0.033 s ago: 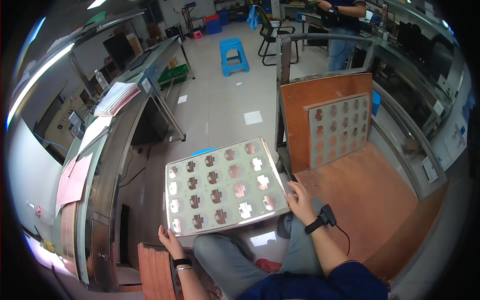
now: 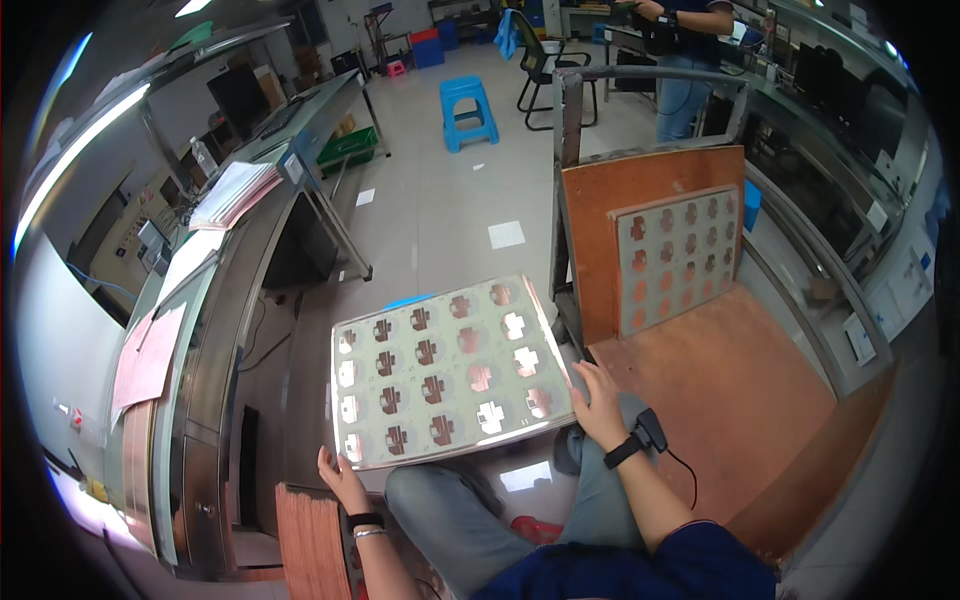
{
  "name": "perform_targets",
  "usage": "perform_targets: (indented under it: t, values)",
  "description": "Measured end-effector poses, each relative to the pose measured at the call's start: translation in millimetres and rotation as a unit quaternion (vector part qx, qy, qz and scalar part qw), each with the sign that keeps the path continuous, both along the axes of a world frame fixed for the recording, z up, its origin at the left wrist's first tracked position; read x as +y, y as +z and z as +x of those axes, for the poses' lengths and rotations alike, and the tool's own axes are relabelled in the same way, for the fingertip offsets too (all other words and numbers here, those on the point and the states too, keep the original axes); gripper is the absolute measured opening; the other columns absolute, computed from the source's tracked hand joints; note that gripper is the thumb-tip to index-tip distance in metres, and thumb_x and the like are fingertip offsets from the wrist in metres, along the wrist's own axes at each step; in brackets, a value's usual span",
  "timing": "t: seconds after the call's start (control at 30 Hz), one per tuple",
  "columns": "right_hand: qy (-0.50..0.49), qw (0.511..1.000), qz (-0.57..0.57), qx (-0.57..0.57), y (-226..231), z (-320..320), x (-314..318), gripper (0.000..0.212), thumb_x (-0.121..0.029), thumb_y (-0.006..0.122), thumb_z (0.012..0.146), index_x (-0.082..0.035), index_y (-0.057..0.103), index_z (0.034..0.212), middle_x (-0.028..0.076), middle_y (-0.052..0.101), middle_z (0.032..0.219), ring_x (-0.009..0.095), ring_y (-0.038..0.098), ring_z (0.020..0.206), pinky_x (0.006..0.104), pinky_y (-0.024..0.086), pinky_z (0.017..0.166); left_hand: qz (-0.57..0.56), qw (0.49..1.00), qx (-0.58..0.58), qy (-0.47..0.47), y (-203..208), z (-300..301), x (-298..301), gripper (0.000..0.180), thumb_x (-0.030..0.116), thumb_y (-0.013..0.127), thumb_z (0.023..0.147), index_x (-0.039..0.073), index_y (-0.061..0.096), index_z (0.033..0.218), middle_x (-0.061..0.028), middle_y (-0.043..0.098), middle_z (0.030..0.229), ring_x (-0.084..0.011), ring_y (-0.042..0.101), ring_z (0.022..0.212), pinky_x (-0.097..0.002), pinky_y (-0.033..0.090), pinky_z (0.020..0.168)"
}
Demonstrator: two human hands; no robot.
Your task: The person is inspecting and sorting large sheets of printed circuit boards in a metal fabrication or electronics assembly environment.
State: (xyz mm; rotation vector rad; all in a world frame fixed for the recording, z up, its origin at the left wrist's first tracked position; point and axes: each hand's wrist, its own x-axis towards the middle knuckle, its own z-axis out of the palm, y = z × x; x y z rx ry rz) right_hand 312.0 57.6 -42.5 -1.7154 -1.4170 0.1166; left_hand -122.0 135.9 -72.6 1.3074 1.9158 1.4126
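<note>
A pale grey-green circuit board panel (image 2: 455, 345), with rows of shiny copper shapes on it, is held tilted above my lap. My left hand (image 2: 345, 482) grips its near left corner, fingers bent along the edge. At its lower right edge, my right hand (image 2: 598, 405) holds the side, the fingertips partly hidden. A similar panel (image 2: 672, 245) leans upright against a brown backing board (image 2: 590, 210) on the cart to my right. Low by my left forearm is a stack of copper-coloured sheets (image 2: 312, 535).
The cart's brown base board (image 2: 730, 380) and metal frame (image 2: 655, 73) stand at my right. On the left runs a glass-topped workbench (image 2: 200, 330) with papers (image 2: 235, 197). A blue stool (image 2: 467, 112) and a chair (image 2: 545, 70) stand ahead. Another person (image 2: 685, 60) stands far right.
My right hand and the panel's right edge have shifted very slightly left. Both hands keep their hold.
</note>
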Motion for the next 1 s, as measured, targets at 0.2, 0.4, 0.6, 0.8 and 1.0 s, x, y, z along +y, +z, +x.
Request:
perform_targets:
  t: [0.2, 0.4, 0.6, 0.8, 1.0]
  values:
    - [-0.006, 0.992, -0.130, -0.007, -15.9, -24.6, -9.8, 0.051, -0.015, 0.051, 0.086, 0.007, 0.035, 0.129, 0.026, 0.040, 0.130, 0.039, 0.040, 0.120, 0.0411, 0.032, 0.101, -0.039, 0.969, -0.236, -0.057, -16.4, 1.8, -0.6, 0.037, 0.014, 0.046, 0.093, 0.007, 0.037, 0.128, -0.0087, 0.047, 0.120, -0.0138, 0.056, 0.091, -0.0267, 0.049, 0.070]
    - [0.027, 0.989, -0.139, -0.038, -8.8, -27.9, -11.1, 0.059, -0.018, 0.050, 0.087, 0.011, 0.026, 0.134, 0.030, 0.029, 0.138, 0.041, 0.035, 0.124, 0.0407, 0.031, 0.103, -0.064, 0.960, -0.267, -0.055, -4.1, -2.4, 6.1, 0.033, 0.016, 0.049, 0.093, 0.007, 0.042, 0.124, -0.0065, 0.056, 0.105, -0.0136, 0.057, 0.086, -0.0258, 0.049, 0.067]
    - [0.034, 0.989, -0.136, -0.054, -8.5, -30.1, -13.0, 0.063, -0.020, 0.050, 0.088, 0.011, 0.023, 0.135, 0.031, 0.025, 0.140, 0.042, 0.034, 0.125, 0.0399, 0.031, 0.102, -0.080, 0.951, -0.297, -0.042, -9.2, -7.8, 9.0, 0.026, 0.023, 0.054, 0.092, 0.009, 0.048, 0.113, -0.0031, 0.057, 0.096, -0.0112, 0.055, 0.079, -0.0265, 0.049, 0.064]
    - [0.036, 0.995, -0.097, -0.005, -20.3, -29.9, -14.3, 0.062, -0.018, 0.052, 0.087, 0.006, 0.024, 0.137, 0.029, 0.026, 0.140, 0.041, 0.032, 0.127, 0.0404, 0.030, 0.103, -0.075, 0.953, -0.294, -0.016, -23.6, -14.1, 16.1, 0.027, 0.024, 0.054, 0.091, 0.011, 0.048, 0.115, -0.0015, 0.055, 0.094, -0.0128, 0.054, 0.081, -0.0286, 0.048, 0.064]
    - [0.085, 0.976, -0.032, 0.199, -37.3, -27.7, -10.9, 0.057, -0.015, 0.052, 0.088, 0.002, 0.028, 0.137, 0.025, 0.029, 0.140, 0.036, 0.031, 0.130, 0.0360, 0.031, 0.103, -0.078, 0.940, -0.329, -0.040, -31.0, -20.5, 12.8, 0.037, 0.028, 0.052, 0.092, 0.009, 0.041, 0.122, -0.0053, 0.054, 0.105, -0.0153, 0.054, 0.091, -0.0304, 0.046, 0.070]
